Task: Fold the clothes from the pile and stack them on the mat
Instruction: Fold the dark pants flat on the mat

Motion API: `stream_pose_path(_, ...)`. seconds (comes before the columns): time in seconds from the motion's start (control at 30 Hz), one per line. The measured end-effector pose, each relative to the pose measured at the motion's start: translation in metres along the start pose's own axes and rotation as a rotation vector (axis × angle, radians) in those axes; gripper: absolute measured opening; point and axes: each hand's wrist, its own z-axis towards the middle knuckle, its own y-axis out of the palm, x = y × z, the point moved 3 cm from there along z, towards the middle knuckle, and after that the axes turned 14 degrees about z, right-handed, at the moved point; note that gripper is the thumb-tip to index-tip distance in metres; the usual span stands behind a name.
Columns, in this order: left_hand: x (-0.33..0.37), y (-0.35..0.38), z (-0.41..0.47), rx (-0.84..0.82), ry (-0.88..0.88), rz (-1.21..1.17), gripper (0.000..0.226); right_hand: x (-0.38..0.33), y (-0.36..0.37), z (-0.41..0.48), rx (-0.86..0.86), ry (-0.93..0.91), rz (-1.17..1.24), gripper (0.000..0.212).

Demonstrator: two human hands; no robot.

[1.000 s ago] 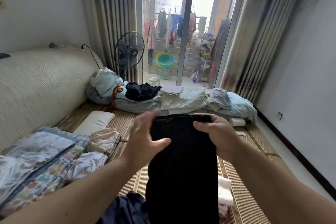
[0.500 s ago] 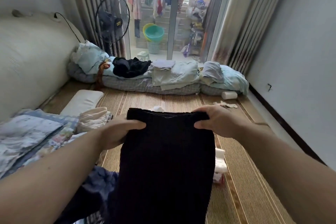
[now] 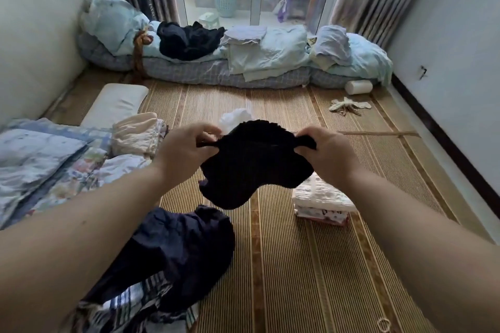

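Note:
I hold a black ribbed garment [image 3: 254,165] in the air above the woven mat [image 3: 297,265]. My left hand [image 3: 184,151] pinches its left top corner and my right hand [image 3: 330,154] grips its right top corner. The cloth hangs short and bunched between them. Below my left arm lies the pile, with a dark navy garment [image 3: 176,251] on top of a striped one [image 3: 135,305]. A small folded stack of white patterned clothes [image 3: 322,203] sits on the mat under my right wrist, partly hidden by it.
Floral bedding [image 3: 46,170] and a folded cream cloth [image 3: 135,135] lie at the left beside a white pillow [image 3: 116,103]. A white crumpled item [image 3: 235,119] is behind the garment. Bedding rolls [image 3: 243,62] line the far edge by the glass door. A wall runs along the right.
The camera has tipped down. The black garment, hanging long and flat before, is now gathered short between my hands, which hold it lower over the mat.

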Motion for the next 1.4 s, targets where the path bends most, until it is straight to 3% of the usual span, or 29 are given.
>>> stream_pose_path(0.07, -0.007, 0.019, -0.019, 0.019, 0.142, 0.203, 0.04, 0.02, 0.013, -0.015, -0.031, 0.023, 0.001, 0.015)
stream_pose_path(0.2, -0.037, 0.08, -0.076, -0.19, 0.349, 0.355, 0.056, 0.073, 0.051, -0.065, -0.212, 0.065, -0.11, 0.019)
stream_pose_path(0.4, -0.054, 0.206, -0.18, -0.805, 0.176, 0.479, 0.079, 0.163, 0.115, -0.169, -0.574, 0.224, -0.254, 0.012)
stream_pose_path(0.53, -0.047, 0.268, -0.234, -1.216, 0.165, 0.527, 0.069, 0.219, 0.143, -0.223, -0.77, 0.394, -0.229, 0.013)
stream_pose_path(0.6, -0.045, 0.288, -0.248, -1.309, 0.117, 0.513, 0.06, 0.242, 0.152, -0.237, -0.855, 0.458, -0.197, 0.02)
stream_pose_path(0.7, -0.049, 0.302, -0.245, -1.298, 0.016, 0.502, 0.045, 0.265, 0.159, -0.232, -0.893, 0.53, -0.127, 0.021)
stream_pose_path(0.83, -0.065, 0.304, -0.198, -1.18, -0.159, 0.415, 0.042, 0.279, 0.158, -0.184, -0.787, 0.556, -0.016, 0.017)
stream_pose_path(1.03, -0.105, 0.299, -0.08, -0.667, -0.285, 0.353, 0.04, 0.298, 0.16, -0.082, -0.436, 0.463, 0.168, 0.026)
stream_pose_path(1.17, -0.126, 0.326, -0.047, -0.394, -0.387, 0.232, 0.043, 0.325, 0.19, -0.051, -0.213, 0.44, 0.153, 0.052)
stream_pose_path(1.27, -0.133, 0.36, -0.069, -0.441, -0.371, 0.312, 0.06, 0.337, 0.225, -0.062, -0.207, 0.357, -0.026, 0.055)
stream_pose_path(1.4, -0.144, 0.401, -0.123, -0.724, -0.116, 0.678, 0.07, 0.342, 0.279, -0.101, -0.523, 0.222, -0.235, 0.069)
